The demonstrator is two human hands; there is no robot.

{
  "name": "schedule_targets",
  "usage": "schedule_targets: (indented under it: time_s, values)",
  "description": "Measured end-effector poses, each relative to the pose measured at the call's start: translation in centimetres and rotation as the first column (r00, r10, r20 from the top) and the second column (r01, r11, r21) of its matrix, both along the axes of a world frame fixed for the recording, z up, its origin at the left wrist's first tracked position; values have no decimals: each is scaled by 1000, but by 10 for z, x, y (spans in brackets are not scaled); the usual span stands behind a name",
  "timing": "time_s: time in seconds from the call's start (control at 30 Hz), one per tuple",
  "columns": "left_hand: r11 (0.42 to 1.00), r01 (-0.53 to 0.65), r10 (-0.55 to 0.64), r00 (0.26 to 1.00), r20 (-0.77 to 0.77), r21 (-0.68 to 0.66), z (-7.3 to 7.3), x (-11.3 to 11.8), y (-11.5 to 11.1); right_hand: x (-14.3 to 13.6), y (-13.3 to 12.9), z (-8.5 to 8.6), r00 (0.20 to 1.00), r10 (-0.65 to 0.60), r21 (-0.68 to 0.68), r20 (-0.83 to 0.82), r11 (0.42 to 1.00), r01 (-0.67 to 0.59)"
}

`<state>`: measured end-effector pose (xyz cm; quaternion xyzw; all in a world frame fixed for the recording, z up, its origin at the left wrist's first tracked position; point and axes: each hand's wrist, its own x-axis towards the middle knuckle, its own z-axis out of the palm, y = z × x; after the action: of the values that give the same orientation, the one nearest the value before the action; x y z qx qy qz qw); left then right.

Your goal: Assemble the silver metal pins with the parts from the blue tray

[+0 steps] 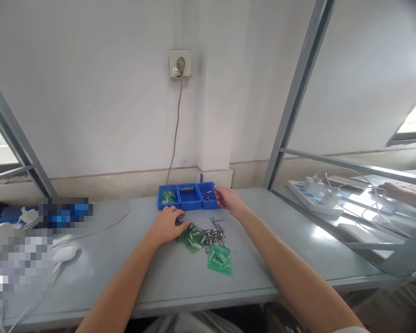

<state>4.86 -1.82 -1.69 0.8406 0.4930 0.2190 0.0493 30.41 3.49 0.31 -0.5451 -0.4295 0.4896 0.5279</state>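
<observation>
Three joined blue bins [190, 205] stand at the back of the grey table. Green bags lie in the left bin, a row of small metal cylinders is in the middle one, and a few thin metal pieces are in the right one. My right hand [229, 200] is at that bin's right edge, fingers curled together; what they hold is hidden. My left hand [168, 225] rests on the table before the left bin, fingers bent round small metal parts. Beside it lie a green bag [193, 239], a pile of metal pins [215, 232] and another green bag [219, 260].
A grey table [180, 286] reaches back to the wall. White cables and a white plug [65, 253] lie at the left. On the right, beyond a metal frame [298, 92], are a power strip [314, 196] and another person's hand [391, 190].
</observation>
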Motion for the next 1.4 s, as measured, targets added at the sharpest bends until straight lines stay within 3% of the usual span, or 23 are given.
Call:
schedule_targets:
  time_s: [0.2,0.37,0.53,0.73,0.87,1.03,1.13,1.27,1.4]
  values:
    - [1000,-10,11,999,-43,22,-6,1,-2,-2,-3,-2,996,60,48,62,997,-63]
    - [1000,-11,12,999,-50,15,-10,1,-3,-16,-15,8,976,116,96,183,986,-135]
    - [999,-11,13,996,-88,30,-14,3,1,-33,-32,17,929,191,143,316,959,-246]
    - [999,8,-3,993,-117,44,-13,5,2,-38,-39,14,850,214,175,482,927,-333]
    - [999,31,-28,995,-97,24,-11,6,0,-41,-38,8,724,148,164,674,926,-341]
    - [999,40,-40,996,-78,3,-12,7,1,-50,-38,-6,453,91,108,887,912,-397]
    - [999,37,-38,996,-83,-5,-11,8,1,-55,-37,-15,331,65,88,942,900,-428]
    - [999,41,-41,995,-93,-10,-9,10,-3,-61,-38,-20,218,56,54,974,883,-466]
    - [998,62,-61,995,-84,10,-10,9,-4,-64,-37,-18,183,81,25,980,858,-514]
